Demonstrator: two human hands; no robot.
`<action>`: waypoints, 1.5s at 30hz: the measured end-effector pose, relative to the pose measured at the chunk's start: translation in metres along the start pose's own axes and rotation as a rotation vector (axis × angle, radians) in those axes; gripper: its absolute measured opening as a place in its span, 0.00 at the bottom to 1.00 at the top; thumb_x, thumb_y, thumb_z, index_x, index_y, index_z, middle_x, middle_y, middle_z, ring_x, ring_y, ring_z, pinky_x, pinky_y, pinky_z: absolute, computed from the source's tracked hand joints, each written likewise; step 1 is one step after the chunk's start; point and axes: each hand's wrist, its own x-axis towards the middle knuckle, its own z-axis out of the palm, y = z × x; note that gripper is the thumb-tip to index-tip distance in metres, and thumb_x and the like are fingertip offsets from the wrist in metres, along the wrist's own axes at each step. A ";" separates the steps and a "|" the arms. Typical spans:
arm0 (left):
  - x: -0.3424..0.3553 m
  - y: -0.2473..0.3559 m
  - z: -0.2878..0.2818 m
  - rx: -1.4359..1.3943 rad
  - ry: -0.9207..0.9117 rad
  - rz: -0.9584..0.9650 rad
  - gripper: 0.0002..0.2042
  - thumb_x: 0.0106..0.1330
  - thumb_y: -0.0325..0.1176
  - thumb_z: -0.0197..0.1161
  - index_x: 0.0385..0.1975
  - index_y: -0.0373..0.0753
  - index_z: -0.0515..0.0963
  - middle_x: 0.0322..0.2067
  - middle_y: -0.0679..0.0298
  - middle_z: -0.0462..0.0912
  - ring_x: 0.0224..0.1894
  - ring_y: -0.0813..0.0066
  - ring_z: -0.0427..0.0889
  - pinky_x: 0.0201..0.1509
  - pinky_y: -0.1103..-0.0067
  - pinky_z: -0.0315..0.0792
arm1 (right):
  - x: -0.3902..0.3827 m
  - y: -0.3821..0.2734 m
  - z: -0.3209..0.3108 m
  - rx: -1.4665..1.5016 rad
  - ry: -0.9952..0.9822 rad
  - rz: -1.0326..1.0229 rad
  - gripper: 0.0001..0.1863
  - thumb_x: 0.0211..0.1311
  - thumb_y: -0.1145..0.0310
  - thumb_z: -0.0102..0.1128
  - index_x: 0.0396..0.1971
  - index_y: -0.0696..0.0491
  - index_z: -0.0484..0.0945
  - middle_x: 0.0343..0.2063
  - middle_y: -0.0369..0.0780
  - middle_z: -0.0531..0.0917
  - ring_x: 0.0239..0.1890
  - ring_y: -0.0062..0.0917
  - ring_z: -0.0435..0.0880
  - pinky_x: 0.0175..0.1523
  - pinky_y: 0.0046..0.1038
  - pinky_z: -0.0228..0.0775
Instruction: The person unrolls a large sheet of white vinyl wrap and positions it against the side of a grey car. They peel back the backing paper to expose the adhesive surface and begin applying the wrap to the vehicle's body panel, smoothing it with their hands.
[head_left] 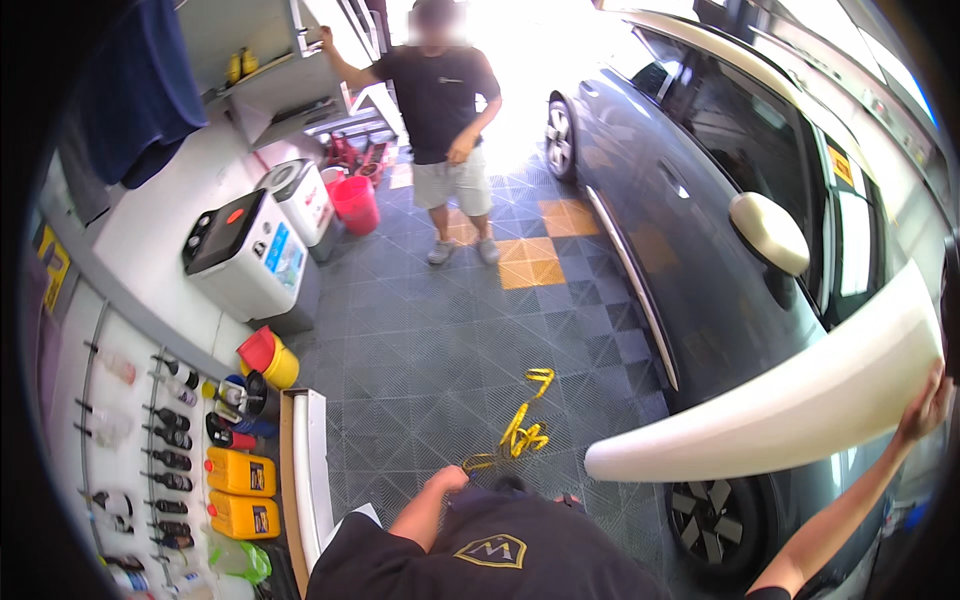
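Note:
At the far right, my right hand (925, 405) grips the end of a large white roll of sheet material (760, 412). The roll slants to the left in front of the dark grey car (690, 230) and narrows toward its far end. Low at the middle, my left hand (450, 479) is closed close to my body. A yellow strip with dark marks (520, 430) lies in loose loops, its near end beside that hand. Whether the hand holds the strip is hidden.
A person (440, 110) stands ahead, one arm raised to a cabinet. At left are a washing machine (250, 250), a red bucket (355, 205), a yellow bucket (282, 368), orange jugs (240, 472) and wall racks of bottles. A long open box (310, 470) stands near my left.

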 end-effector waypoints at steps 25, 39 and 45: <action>0.008 0.065 -0.020 -0.253 0.022 0.074 0.12 0.63 0.37 0.57 0.37 0.37 0.82 0.25 0.64 0.84 0.23 0.76 0.81 0.30 0.75 0.75 | -0.009 -0.006 0.008 0.169 -0.072 0.278 0.17 0.68 0.71 0.56 0.19 0.54 0.64 0.18 0.29 0.62 0.23 0.12 0.58 0.28 0.19 0.50; -0.167 0.474 -0.027 -0.250 -0.050 1.156 0.20 0.71 0.40 0.57 0.56 0.34 0.74 0.50 0.55 0.81 0.53 0.67 0.80 0.59 0.74 0.71 | 0.017 -0.001 -0.023 0.202 -0.485 0.383 0.14 0.64 0.64 0.62 0.23 0.57 0.73 0.14 0.39 0.70 0.19 0.24 0.67 0.28 0.27 0.63; -0.274 0.614 -0.016 -0.426 -0.049 1.488 0.24 0.67 0.34 0.62 0.61 0.34 0.67 0.45 0.64 0.80 0.47 0.76 0.79 0.54 0.78 0.72 | 0.030 0.035 -0.026 0.371 -0.718 0.359 0.20 0.70 0.57 0.54 0.27 0.60 0.74 0.16 0.43 0.71 0.21 0.28 0.69 0.30 0.31 0.63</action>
